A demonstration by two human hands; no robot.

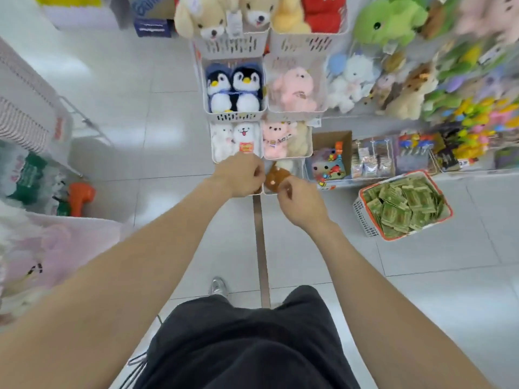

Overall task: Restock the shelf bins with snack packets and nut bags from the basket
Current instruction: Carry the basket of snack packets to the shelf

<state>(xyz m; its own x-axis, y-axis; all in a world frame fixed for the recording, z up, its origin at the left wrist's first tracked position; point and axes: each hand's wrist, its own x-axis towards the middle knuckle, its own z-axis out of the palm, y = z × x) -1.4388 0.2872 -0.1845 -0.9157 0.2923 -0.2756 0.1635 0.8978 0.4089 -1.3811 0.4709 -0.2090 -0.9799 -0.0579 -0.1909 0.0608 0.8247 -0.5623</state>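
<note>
A white basket with an orange rim point(364, 220) stands on the floor at the right, filled with several green snack packets point(404, 204). Straight ahead, stacked white shelf bins point(234, 117) hold plush toys. My left hand point(241, 175) is stretched out in front of the low bin of white plush dogs, fingers curled, and I see nothing in it. My right hand point(299, 203) is just beside it, below a brown plush toy point(276, 176) in the lowest bin. Its fingers are curled too, thumb against forefinger, with no packet visible. Both hands are well left of the basket.
A cardboard box of small toys point(332, 138) and hanging packets point(370, 161) sit on the low shelf right of the bins. More plush toys fill the right shelves. On the left are bagged goods and an orange object point(81, 196). Tiled floor lies between.
</note>
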